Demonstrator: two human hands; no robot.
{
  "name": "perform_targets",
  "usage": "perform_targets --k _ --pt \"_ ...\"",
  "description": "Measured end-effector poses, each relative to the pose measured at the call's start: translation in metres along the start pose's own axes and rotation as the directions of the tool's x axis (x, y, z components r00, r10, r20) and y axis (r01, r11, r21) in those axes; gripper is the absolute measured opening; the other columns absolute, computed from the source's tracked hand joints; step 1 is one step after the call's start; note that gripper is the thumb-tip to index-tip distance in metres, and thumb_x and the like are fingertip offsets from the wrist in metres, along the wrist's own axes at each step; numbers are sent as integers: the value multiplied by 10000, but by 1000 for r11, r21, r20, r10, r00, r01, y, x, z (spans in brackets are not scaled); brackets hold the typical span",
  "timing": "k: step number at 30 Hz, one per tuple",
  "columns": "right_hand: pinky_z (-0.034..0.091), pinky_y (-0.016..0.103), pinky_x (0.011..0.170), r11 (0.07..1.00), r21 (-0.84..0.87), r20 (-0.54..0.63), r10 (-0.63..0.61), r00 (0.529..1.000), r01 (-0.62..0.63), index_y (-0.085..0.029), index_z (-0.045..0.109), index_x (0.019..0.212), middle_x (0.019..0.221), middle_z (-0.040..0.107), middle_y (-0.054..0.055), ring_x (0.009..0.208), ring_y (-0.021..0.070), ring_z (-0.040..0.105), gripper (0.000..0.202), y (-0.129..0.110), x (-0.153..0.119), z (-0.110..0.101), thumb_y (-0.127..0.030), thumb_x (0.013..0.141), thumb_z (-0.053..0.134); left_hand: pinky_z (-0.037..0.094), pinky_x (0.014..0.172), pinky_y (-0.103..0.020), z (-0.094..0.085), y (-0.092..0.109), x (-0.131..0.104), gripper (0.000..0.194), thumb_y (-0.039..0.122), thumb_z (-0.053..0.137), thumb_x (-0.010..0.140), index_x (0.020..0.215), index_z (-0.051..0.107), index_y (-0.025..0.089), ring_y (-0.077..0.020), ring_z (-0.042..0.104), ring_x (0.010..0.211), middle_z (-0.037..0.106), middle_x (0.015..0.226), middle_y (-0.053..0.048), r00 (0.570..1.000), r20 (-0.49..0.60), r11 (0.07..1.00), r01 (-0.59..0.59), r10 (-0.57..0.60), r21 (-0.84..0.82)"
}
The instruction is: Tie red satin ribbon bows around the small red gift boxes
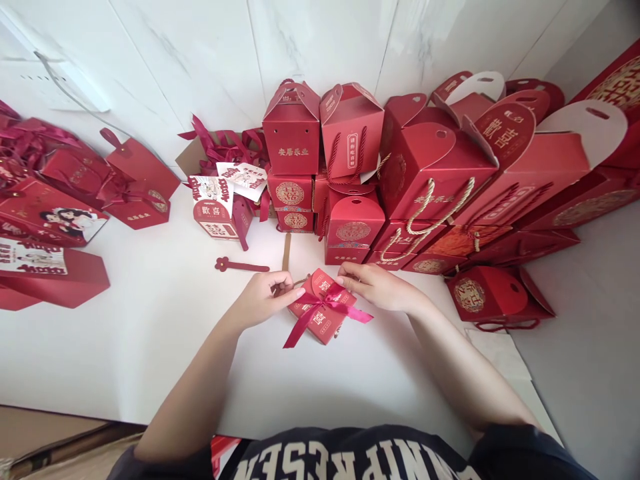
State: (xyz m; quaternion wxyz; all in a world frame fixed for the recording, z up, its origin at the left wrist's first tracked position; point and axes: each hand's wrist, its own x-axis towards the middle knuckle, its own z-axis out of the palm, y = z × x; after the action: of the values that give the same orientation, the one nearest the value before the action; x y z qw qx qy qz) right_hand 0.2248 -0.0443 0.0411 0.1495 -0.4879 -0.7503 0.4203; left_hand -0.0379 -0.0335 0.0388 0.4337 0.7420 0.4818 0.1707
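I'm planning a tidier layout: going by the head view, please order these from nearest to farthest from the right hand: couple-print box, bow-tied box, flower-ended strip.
1. Bow-tied box: at the fingertips of the right hand, between both hands.
2. Flower-ended strip: left, past the box, on the table.
3. Couple-print box: far left, among other red boxes.

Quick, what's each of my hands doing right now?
Left hand: fingers curled, pinching at the left side of the bow on the small red box.
Right hand: fingertips at the bow's right side; grip unclear.
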Motion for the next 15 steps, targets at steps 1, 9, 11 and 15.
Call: perform_targets --k 1,9,11,15 --pt "391 266 658 1000 13 4 -5 1000 4 -216 495 831 769 613 -3 688 149 553 313 2 0 -1 -445 992 356 285 570 -253 -2 0 0 366 433 554 887 651 462 169 -103 364 606 433 642 35 1000 3 1000 -4 4 10" --pt "367 263 604 983 -186 202 32 979 6 -198 581 785 771 646 24 670 161 561 191 11 -11 -19 -248 901 437 383 577 -233 -38 -14 -9 358 449 655 808 1082 572 232 -116 451 615 537 729 35 960 278 997 1 -23 79" --pt "361 259 579 983 -181 271 25 962 26 -197 602 777 768 650 21 657 160 559 122 10 -13 -20 -202 834 494 442 606 -242 -44 -21 -10 633 449 740 724 1283 497 276 -131 528 672 622 918 -4 908 419 995 -12 -30 97" --pt "394 269 605 994 -95 339 -11 941 46 -200 602 741 751 665 16 667 169 588 124 9 -12 -15 -149 789 501 524 843 -334 -40 -31 -9 1051 446 832 608 1494 276 344 -270 580 1123 446 1450 -104 887 461 993 -73 22 92"
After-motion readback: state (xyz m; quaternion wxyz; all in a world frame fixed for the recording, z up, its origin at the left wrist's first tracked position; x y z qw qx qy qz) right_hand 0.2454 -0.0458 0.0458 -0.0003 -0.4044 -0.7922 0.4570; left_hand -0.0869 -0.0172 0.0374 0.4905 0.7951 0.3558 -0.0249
